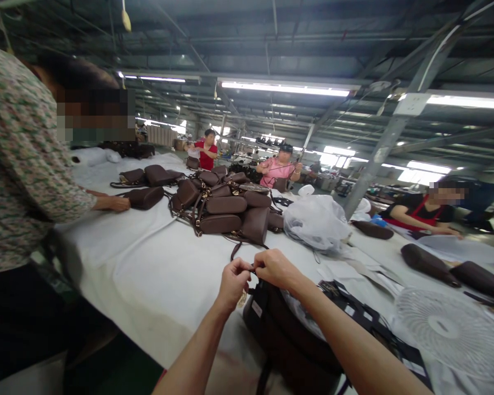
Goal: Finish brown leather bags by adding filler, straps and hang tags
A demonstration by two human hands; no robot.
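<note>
A dark brown handbag (286, 340) rests at the table's near edge, below my hands. Its thin dark strap (234, 250) loops up behind my fingers. My left hand (233, 282) is closed, pinching the strap at the bag's top. Right beside it, my right hand (278, 267) is also closed on the strap, knuckles up. The exact spot between the fingertips is partly hidden. Gold-coloured hardware (242, 299) dangles under my left hand, and a small white label (256, 308) shows on the bag's side.
A heap of brown handbags (226, 206) covers the table's middle. Clear plastic bags (315, 219) lie to its right, with black tags (349, 307) and a white fan (444, 326) nearer. A co-worker's hand (117, 203) touches a bag at left; other people stand across the table.
</note>
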